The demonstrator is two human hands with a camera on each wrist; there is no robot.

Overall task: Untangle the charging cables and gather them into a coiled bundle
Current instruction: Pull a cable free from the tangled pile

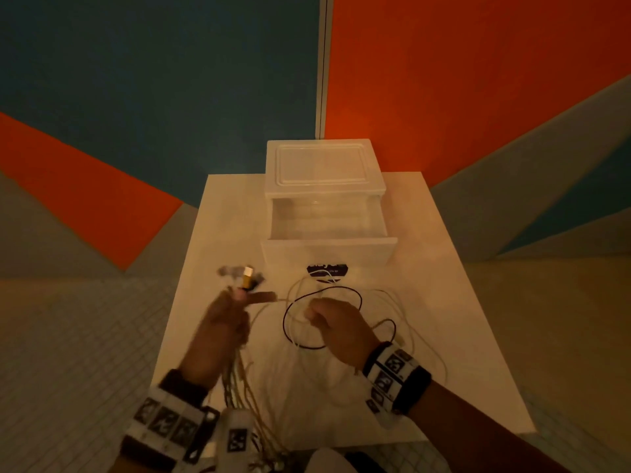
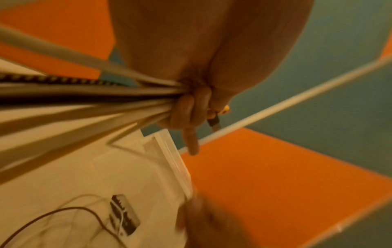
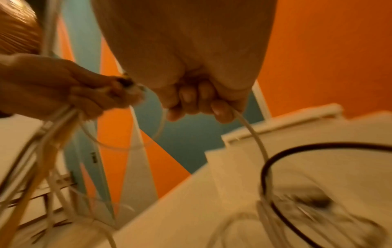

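My left hand [image 1: 225, 322] is raised above the table's left side and grips a bundle of white cables [image 1: 246, 387] that hang down from its fist, their plug ends [image 1: 247, 276] sticking out above the fingers. In the left wrist view the curled fingers [image 2: 186, 110] clamp several strands [image 2: 84, 94], with the index finger pointing out. My right hand [image 1: 336, 324] holds a single white cable [image 3: 252, 132] in its curled fingers [image 3: 201, 99] over the table's middle. A black cable [image 1: 307, 319] loops beneath it among loose white cables [image 1: 403, 322].
The white table [image 1: 444, 268] carries a translucent plastic drawer box [image 1: 324, 165] at the back, its drawer [image 1: 327, 250] pulled open toward me. Orange, blue and grey walls surround it. Tiled floor lies on both sides.
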